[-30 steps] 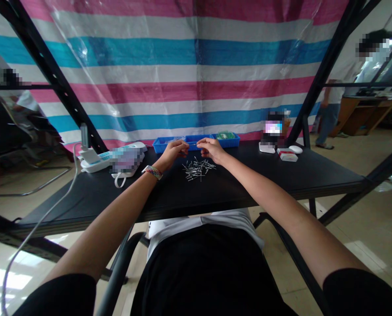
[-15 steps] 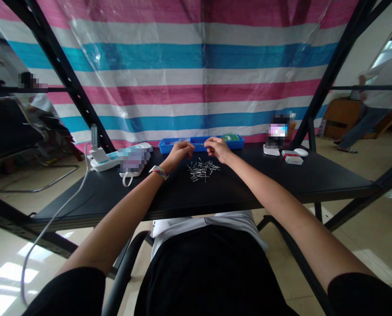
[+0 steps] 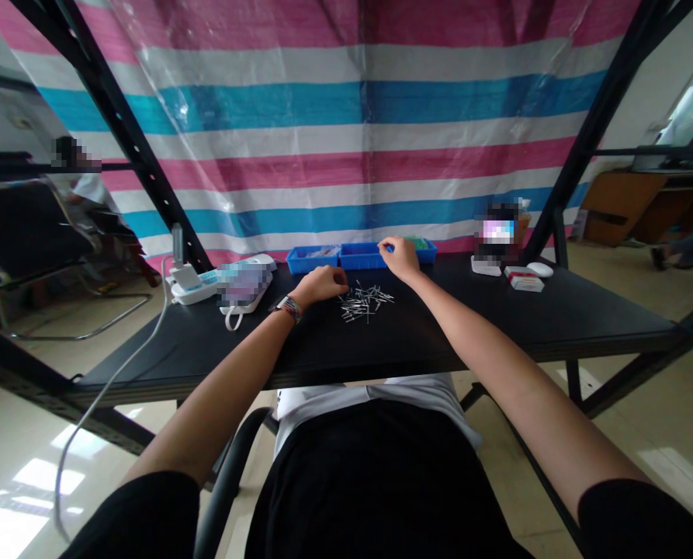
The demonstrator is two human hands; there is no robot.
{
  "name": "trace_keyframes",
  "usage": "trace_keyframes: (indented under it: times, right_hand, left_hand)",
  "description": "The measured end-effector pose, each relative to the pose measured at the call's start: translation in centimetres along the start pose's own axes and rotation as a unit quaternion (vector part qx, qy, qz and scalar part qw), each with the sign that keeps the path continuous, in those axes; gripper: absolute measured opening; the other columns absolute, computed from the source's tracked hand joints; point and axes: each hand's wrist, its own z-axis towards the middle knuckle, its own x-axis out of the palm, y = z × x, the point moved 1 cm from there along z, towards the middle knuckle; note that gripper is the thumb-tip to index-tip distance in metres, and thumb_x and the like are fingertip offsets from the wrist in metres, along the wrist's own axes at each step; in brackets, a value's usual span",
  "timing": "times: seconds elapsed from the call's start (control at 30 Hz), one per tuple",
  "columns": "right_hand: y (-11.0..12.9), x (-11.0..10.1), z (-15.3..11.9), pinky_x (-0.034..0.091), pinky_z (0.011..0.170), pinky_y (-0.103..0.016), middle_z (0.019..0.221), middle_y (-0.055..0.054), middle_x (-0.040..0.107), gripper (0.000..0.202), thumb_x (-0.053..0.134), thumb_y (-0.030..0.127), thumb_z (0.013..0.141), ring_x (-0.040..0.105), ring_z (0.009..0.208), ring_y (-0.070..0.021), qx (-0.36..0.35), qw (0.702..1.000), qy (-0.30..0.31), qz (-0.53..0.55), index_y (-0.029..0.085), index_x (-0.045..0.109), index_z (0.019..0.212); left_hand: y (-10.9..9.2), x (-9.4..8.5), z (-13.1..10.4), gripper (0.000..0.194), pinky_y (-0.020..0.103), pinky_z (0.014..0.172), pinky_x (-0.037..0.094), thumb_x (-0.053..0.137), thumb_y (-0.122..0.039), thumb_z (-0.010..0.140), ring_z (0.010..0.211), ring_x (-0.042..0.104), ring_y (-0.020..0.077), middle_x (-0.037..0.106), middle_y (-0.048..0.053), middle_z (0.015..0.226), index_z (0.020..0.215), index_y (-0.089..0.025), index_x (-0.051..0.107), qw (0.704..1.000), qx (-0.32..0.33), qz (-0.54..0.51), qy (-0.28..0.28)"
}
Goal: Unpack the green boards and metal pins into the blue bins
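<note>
A loose pile of thin silvery metal pins (image 3: 367, 303), much like blind rivets, lies on the black table. At the pile's left edge, my left hand (image 3: 321, 286) bends down with its fingers closed; whatever is between the fingertips is hidden. My right hand (image 3: 401, 258) hovers at the front of the long blue divided tray (image 3: 358, 262), thumb and forefinger pinched together. Any small piece in that pinch is too small to make out. Clear plastic (image 3: 326, 251) sits in the tray's left compartment, and something green (image 3: 420, 244) in the right one.
Left on the table are a power strip (image 3: 193, 292) with a cable and a blurred case (image 3: 244, 289) with a strap. To the right stand a phone on a stand (image 3: 486, 266), a small box (image 3: 524, 279) and a white mouse (image 3: 540, 269). Striped sheeting (image 3: 358, 171) hangs behind.
My hands were close together before the tray with a thin pin between them. Now my left hand has dropped to the pile and my right has moved rightward over the tray.
</note>
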Motion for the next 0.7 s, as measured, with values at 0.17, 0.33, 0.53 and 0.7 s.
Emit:
trace_keyframes:
  times: [0.17, 0.33, 0.53, 0.7]
  right_hand:
    - [1.1, 0.0, -0.7, 0.053, 0.094, -0.036, 0.099, -0.008, 0.079, 0.017, 0.065, 0.015, 0.092, 0.071, 0.092, -0.0244, -0.036, 0.999, 0.037, 0.007, 0.021, 0.080, 0.087]
    - [2.6, 0.7, -1.4, 0.050, 0.088, -0.032, 0.094, -0.005, 0.077, 0.015, 0.069, 0.015, 0.091, 0.065, 0.080, -0.0195, -0.059, 0.993, 0.089, 0.043, 0.020, 0.080, 0.084]
    - [4.1, 1.1, -2.0, 0.046, 0.084, -0.030, 0.087, -0.003, 0.074, 0.013, 0.075, 0.022, 0.093, 0.061, 0.076, -0.0159, -0.073, 0.979, 0.171, 0.087, 0.019, 0.077, 0.080]
    - [5.2, 1.0, -2.3, 0.045, 0.071, -0.028, 0.075, 0.001, 0.070, 0.021, 0.069, 0.027, 0.099, 0.061, 0.060, -0.0121, -0.004, 0.963, 0.221, 0.155, 0.015, 0.073, 0.082]
  left_hand:
    - [-0.1, 0.2, 0.3, 0.016, 0.029, 0.064, 0.048, 0.080, -0.028, 0.062, 0.069, 0.068, 0.0208, 0.076, 0.003, 0.075, 0.077, -0.023, 0.082, 0.999, 0.013, -0.038, 0.030]
    - [0.1, 0.5, 0.7, 0.015, 0.028, 0.064, 0.048, 0.080, -0.025, 0.062, 0.065, 0.062, 0.0162, 0.072, 0.002, 0.071, 0.076, -0.020, 0.076, 0.991, 0.001, -0.131, -0.007]
    - [-0.4, 0.5, 1.1, 0.020, 0.029, 0.069, 0.052, 0.080, -0.023, 0.069, 0.071, 0.064, 0.0143, 0.074, 0.003, 0.081, 0.087, -0.017, 0.074, 0.964, 0.020, -0.255, -0.066]
    - [-0.6, 0.4, 1.3, 0.036, 0.030, 0.079, 0.055, 0.093, -0.032, 0.067, 0.078, 0.069, 0.0159, 0.076, 0.004, 0.085, 0.092, -0.016, 0.074, 0.943, 0.045, -0.325, -0.056]
